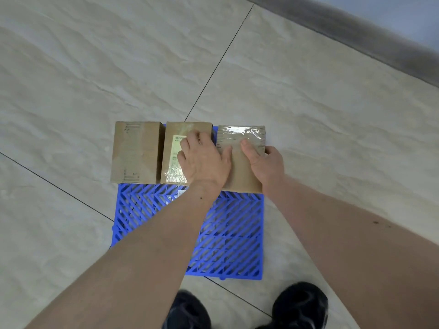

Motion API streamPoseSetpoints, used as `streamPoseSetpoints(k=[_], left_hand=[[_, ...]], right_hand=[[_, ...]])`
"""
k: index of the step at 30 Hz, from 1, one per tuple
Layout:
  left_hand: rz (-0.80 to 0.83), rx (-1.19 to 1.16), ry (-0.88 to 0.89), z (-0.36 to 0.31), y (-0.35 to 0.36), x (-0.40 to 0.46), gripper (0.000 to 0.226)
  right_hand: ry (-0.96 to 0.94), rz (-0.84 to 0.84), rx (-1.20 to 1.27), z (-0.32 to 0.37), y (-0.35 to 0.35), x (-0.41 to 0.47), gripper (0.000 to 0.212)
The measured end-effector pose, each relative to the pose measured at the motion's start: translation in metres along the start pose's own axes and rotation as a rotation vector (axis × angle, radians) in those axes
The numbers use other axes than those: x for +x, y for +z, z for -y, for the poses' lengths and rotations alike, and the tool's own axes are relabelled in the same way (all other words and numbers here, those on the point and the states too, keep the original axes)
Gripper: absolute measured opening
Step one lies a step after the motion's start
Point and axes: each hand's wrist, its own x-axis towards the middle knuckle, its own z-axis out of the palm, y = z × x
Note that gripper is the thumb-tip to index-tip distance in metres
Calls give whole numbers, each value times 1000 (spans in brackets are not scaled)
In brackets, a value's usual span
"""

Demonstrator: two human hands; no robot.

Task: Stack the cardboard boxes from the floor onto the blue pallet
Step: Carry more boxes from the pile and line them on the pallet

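Presently three boxes line the pallet's (228,236) far edge; left hand (204,160) rests flat on the middle box (173,157), right hand (266,165) grips the right box (240,176)

Both arms (133,255) are bare (no sleeves at all). The feet wear black shoes (299,305) with round toes.

three boxes (187,153) on pallet (232,233), hands (204,160) on them
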Motion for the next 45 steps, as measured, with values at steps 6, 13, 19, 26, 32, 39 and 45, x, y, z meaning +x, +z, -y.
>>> streamPoseSetpoints(k=[6,13,19,26,32,39,45], left_hand=[[-64,121,16,-3,10,0,61],[6,130,-4,-9,-3,-2,60],[-5,149,132,-32,-48,-24,48],[23,163,352,-92,-109,-60,44],[30,191,562,-154,-149,-93,46],[79,245,798,-216,-169,-147,48],[104,290,972,-271,-153,-208,48]], right_hand=[[5,44,-16,-5,4,14,36],[-5,15,-200,14,-3,0,92],[-227,-14,-535,49,-55,-43,76],[-385,-35,-839,91,-148,-103,74],[-407,-118,-915,105,-223,-150,72],[-314,-299,-817,90,-305,-209,68],[-214,-433,-787,50,-380,-247,66]])
